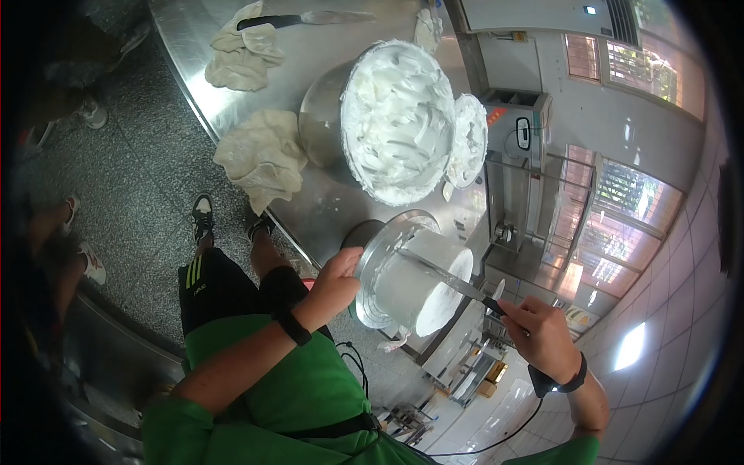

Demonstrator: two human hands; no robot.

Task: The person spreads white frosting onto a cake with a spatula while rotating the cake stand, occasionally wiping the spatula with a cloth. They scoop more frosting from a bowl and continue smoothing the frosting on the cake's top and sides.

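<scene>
A round cake coated in white cream (443, 298) stands on a metal cake turntable (372, 288). My left hand (336, 280) is at the turntable's near rim, its fingers curled against the edge. In my right hand (539, 335) is the dark handle of an icing spatula (453, 283). The fingers are wrapped round that handle. The long metal blade lies along the cake's side, with its tip toward the turntable plate. Smears of cream show on the plate around the cake's base.
A large metal bowl (319, 116) heaped with white cream (399, 116) stands beside the turntable on the steel table (198, 46). A cream-covered smaller dish (469, 139) touches it. Crumpled cloths (263, 159) and another spatula (271, 22) lie nearby. Other people's feet (93, 263) show on the floor.
</scene>
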